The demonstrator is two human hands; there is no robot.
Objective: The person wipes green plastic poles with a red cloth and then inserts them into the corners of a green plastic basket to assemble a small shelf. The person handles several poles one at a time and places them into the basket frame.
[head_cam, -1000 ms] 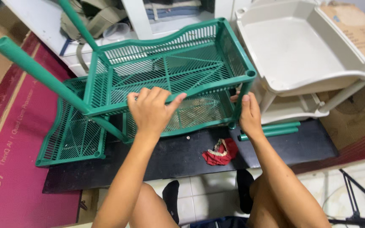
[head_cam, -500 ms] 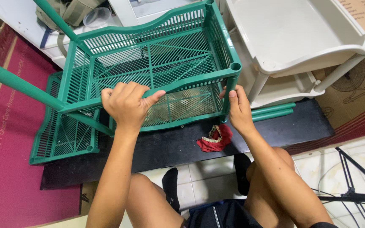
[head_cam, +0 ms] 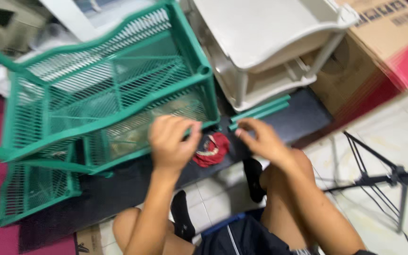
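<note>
A green plastic lattice rack (head_cam: 105,85) with two joined shelves lies tilted on a black mat (head_cam: 133,182). My left hand (head_cam: 171,141) hovers in front of the lower shelf's front rim, fingers curled; motion blur hides whether it grips anything. My right hand (head_cam: 260,139) is off the rack, fingers spread and empty, just below the near ends of two loose green poles (head_cam: 260,111) lying on the mat. A crumpled red cloth (head_cam: 211,148) lies between my hands.
A third green shelf (head_cam: 34,189) lies flat at the left. A white plastic rack (head_cam: 260,47) stands behind the poles, with a cardboard box (head_cam: 388,33) to its right. A black tripod (head_cam: 378,179) stands on the tiled floor at right. My knees are below.
Both hands have left the rack: the left came off the upper shelf rim and the right off the corner post, moving toward the loose poles. The view swung right and is blurred.
</note>
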